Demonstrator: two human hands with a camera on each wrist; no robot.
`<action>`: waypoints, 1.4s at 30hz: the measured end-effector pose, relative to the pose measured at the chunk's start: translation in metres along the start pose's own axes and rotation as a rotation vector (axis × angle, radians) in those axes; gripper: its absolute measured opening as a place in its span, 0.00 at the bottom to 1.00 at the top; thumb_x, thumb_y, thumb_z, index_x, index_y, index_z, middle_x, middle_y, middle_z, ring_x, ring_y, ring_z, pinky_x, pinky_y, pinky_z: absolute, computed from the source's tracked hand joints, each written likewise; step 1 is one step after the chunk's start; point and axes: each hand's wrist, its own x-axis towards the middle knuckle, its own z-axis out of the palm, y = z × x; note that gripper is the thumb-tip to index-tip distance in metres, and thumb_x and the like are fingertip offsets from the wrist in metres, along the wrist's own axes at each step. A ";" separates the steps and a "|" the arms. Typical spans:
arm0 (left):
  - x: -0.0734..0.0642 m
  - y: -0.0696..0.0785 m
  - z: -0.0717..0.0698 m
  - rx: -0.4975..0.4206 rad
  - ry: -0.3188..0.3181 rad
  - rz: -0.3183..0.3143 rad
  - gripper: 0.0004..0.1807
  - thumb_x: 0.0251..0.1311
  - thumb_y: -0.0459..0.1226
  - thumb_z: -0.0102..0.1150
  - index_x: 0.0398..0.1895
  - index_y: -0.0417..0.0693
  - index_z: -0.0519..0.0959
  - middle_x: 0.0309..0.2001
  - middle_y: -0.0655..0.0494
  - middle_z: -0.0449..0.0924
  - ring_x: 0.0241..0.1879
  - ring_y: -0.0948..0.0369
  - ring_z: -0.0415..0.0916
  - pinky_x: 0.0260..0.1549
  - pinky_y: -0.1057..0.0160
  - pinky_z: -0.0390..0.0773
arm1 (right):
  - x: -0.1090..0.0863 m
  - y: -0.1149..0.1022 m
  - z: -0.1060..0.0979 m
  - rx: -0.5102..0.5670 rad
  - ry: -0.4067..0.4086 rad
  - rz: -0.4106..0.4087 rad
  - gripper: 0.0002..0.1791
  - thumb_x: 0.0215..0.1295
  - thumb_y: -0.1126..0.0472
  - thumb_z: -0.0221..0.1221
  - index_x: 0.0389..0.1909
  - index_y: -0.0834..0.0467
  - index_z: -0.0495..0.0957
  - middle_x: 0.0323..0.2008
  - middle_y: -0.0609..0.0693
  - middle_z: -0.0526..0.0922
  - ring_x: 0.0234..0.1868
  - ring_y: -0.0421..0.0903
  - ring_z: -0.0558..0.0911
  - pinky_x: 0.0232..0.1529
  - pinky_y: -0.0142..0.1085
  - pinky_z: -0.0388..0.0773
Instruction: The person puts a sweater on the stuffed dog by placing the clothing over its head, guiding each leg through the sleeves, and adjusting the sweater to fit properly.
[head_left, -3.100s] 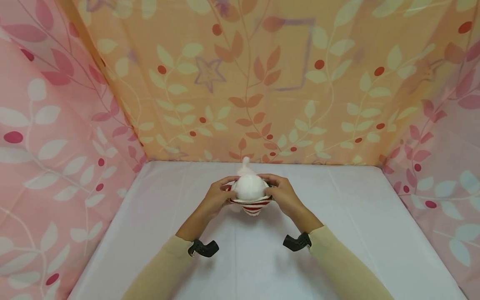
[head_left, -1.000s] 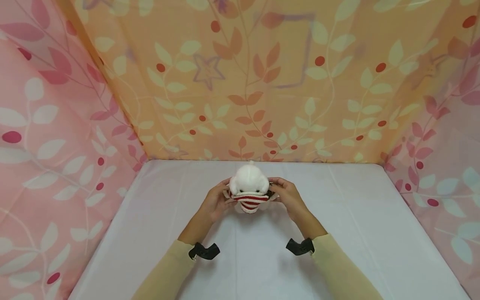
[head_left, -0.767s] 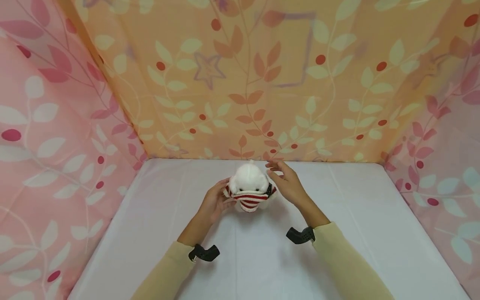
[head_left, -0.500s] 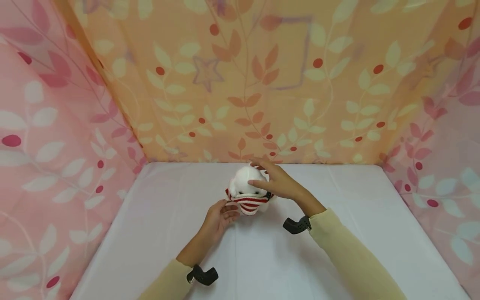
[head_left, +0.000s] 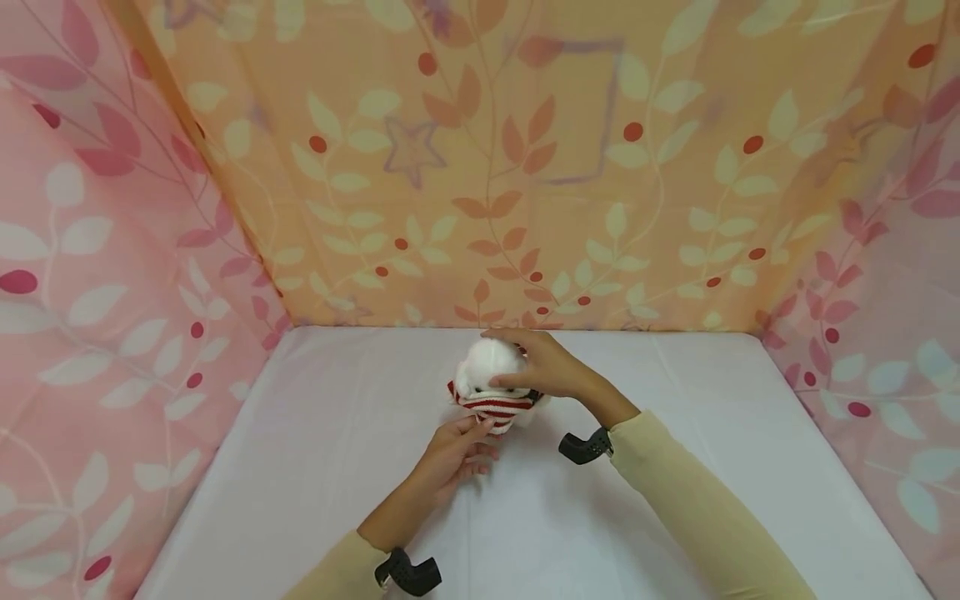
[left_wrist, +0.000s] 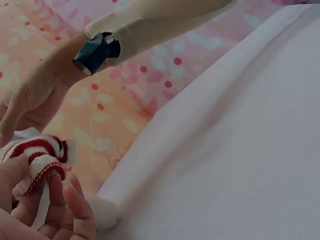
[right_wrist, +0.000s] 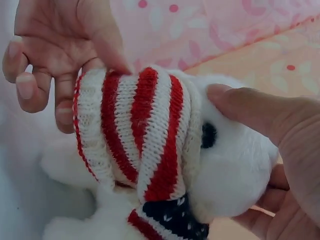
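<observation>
Near the table's [head_left: 315, 442] back edge, the right hand [head_left: 551, 364] grips the plush toy [head_left: 480, 358]; the left hand [head_left: 450, 457] pinches its striped scarf [head_left: 491, 406]; wide room either side.

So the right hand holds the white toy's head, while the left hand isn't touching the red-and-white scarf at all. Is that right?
Not quite: the left hand is touching the scarf, pinching its edge between thumb and fingers, as the right wrist view shows. The right hand does hold the toy's head.
</observation>
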 end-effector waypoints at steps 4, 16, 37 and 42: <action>0.006 -0.009 0.007 -0.016 0.054 0.023 0.14 0.68 0.41 0.65 0.48 0.40 0.82 0.36 0.56 0.85 0.30 0.63 0.81 0.26 0.67 0.77 | -0.001 0.006 -0.001 0.014 0.034 0.006 0.36 0.56 0.54 0.76 0.67 0.51 0.76 0.63 0.50 0.79 0.54 0.48 0.81 0.52 0.47 0.80; 0.016 -0.043 0.010 0.019 -0.013 -0.041 0.13 0.67 0.32 0.63 0.45 0.27 0.80 0.27 0.52 0.82 0.23 0.63 0.81 0.27 0.66 0.82 | 0.000 0.023 -0.008 0.219 0.068 0.121 0.31 0.59 0.58 0.73 0.64 0.52 0.77 0.57 0.50 0.83 0.56 0.49 0.82 0.55 0.49 0.79; 0.034 -0.002 -0.056 0.399 0.075 0.202 0.11 0.62 0.30 0.66 0.45 0.32 0.81 0.33 0.41 0.83 0.24 0.54 0.83 0.24 0.58 0.84 | -0.011 0.025 -0.013 0.262 0.076 0.075 0.27 0.74 0.53 0.60 0.71 0.54 0.70 0.65 0.55 0.76 0.64 0.53 0.76 0.62 0.55 0.73; 0.022 0.012 -0.084 0.556 0.181 0.307 0.14 0.61 0.32 0.70 0.48 0.37 0.83 0.41 0.45 0.84 0.36 0.48 0.85 0.27 0.55 0.84 | -0.030 0.043 -0.012 0.338 0.196 0.143 0.22 0.82 0.60 0.46 0.72 0.59 0.67 0.65 0.63 0.74 0.65 0.60 0.74 0.61 0.56 0.74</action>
